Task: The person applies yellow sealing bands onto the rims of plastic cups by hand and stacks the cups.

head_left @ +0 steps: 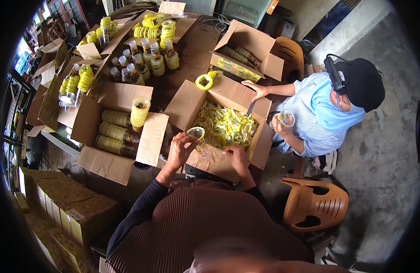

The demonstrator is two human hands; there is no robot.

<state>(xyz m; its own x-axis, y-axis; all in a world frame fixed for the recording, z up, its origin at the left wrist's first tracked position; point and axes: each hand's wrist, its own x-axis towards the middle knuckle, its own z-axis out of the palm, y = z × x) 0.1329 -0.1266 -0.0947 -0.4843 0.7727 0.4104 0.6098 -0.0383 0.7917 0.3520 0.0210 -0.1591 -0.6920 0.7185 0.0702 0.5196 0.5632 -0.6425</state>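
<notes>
My left hand (179,152) is closed on a clear plastic cup (196,133) with a pale yellow rim, held over the near left corner of an open cardboard box (182,102). Inside that box lies a heap of small yellow-green packets (230,125). At the box's near edge is my right hand (238,160), its fingers bent together beside the packets; what they hold, if anything, is hidden.
Across the box, a co-worker (324,104) holds another clear cup (286,119). A box of stacked cups (114,119) stands left, another box (242,45) behind. Filled cups (157,63) stand on the table. An orange chair (315,204) is at right.
</notes>
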